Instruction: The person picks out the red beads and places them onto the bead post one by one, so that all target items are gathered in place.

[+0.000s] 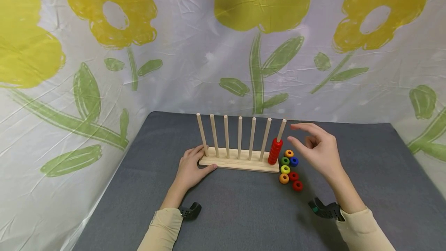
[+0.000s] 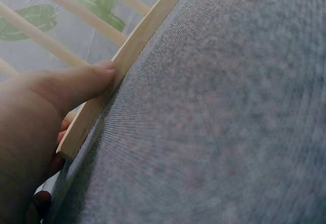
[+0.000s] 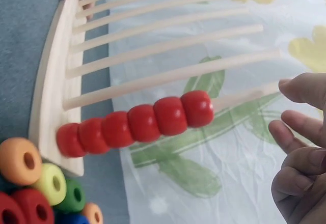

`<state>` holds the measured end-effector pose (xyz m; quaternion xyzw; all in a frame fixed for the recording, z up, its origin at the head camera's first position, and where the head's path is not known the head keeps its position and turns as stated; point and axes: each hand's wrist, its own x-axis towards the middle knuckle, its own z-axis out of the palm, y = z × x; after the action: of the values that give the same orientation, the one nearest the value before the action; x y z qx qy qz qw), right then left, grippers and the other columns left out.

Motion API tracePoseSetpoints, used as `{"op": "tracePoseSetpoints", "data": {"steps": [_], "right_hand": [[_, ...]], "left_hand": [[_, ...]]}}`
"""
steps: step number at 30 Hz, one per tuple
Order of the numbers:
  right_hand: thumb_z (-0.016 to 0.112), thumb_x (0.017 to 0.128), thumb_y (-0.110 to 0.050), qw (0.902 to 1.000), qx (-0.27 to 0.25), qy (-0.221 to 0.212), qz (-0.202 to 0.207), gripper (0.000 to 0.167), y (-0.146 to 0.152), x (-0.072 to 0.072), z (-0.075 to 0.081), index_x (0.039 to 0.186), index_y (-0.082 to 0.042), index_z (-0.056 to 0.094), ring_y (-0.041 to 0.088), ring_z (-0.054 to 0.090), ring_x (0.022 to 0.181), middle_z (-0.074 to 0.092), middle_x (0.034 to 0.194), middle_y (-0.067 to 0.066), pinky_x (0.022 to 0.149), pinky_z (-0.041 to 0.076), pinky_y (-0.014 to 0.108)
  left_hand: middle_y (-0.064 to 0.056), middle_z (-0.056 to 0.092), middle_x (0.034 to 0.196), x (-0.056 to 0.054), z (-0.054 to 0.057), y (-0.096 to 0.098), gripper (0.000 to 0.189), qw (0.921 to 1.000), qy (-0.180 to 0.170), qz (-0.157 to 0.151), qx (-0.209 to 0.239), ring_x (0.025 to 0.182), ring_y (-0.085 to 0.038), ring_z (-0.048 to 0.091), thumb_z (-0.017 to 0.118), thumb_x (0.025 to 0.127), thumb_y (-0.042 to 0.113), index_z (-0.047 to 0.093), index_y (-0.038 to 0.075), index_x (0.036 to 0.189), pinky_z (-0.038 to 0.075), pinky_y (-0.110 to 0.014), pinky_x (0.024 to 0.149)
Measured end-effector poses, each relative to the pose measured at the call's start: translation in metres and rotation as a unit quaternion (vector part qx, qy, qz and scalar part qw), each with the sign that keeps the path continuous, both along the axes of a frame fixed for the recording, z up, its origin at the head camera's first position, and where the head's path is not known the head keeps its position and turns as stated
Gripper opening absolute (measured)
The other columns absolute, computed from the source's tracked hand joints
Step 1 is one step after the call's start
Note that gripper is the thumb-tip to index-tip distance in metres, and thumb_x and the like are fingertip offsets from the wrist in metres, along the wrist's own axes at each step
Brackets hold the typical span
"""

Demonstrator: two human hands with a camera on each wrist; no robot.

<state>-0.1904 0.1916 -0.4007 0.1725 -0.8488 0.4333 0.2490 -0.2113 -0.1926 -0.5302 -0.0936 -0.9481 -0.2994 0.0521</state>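
A wooden peg rack (image 1: pixel 240 163) stands on the table, with several upright pegs along its base. Stacked on its rightmost peg is a column of red beads (image 1: pixel 275 152); the peg's upper part is bare. My left hand (image 1: pixel 191 167) grips the left end of the base, thumb (image 2: pixel 104 71) against the front edge and fingers round the back. Just right of that peg's top, my right hand (image 1: pixel 320 148) is raised with nothing in it. Its thumb and index finger stand apart, while the other fingers are bent, as the right wrist view shows.
Loose beads lie by the rack's right end: orange (image 1: pixel 283 178), yellow (image 1: pixel 285 169), green (image 1: pixel 285 161), blue (image 1: pixel 294 161) and red (image 1: pixel 297 186). The grey cloth-covered table (image 1: pixel 244 208) ends at a flower-patterned curtain (image 1: pixel 188 69) behind.
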Motion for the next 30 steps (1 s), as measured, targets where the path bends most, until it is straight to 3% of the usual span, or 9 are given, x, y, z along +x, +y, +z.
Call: {"op": "tracePoseSetpoints", "data": {"steps": [15,23,30], "right_hand": [[0.086,0.088,-0.002,0.9999,0.013,-0.008,-0.004,0.034,0.018,0.013,-0.026,0.120,-0.014,0.080,0.002,0.027,0.042,0.068,0.099,-0.009,0.040,0.026,0.024],[0.086,0.088,-0.004,0.9993,0.011,-0.034,-0.015,0.036,0.027,0.024,-0.041,0.121,-0.016,0.079,0.002,0.027,0.042,0.055,0.080,-0.006,0.041,0.026,0.025],[0.087,0.089,-0.007,0.9979,0.012,-0.058,-0.026,0.034,0.033,0.032,-0.052,0.121,-0.017,0.079,0.000,0.025,0.042,0.044,0.065,-0.005,0.040,0.026,0.025]], "left_hand": [[-0.015,0.050,0.161,0.001,-0.002,0.001,0.066,0.9998,0.021,0.003,-0.001,0.147,-0.044,0.042,0.083,0.091,0.046,0.068,0.008,0.143,0.034,-0.068,0.113],[-0.013,0.048,0.163,0.000,-0.001,0.000,0.069,1.0000,0.009,0.001,0.000,0.148,-0.042,0.040,0.083,0.092,0.048,0.066,0.010,0.146,0.033,-0.067,0.115],[-0.015,0.051,0.161,0.001,-0.002,0.000,0.063,0.9997,0.024,-0.001,-0.002,0.146,-0.044,0.042,0.083,0.091,0.046,0.069,0.008,0.140,0.035,-0.069,0.111]]}}
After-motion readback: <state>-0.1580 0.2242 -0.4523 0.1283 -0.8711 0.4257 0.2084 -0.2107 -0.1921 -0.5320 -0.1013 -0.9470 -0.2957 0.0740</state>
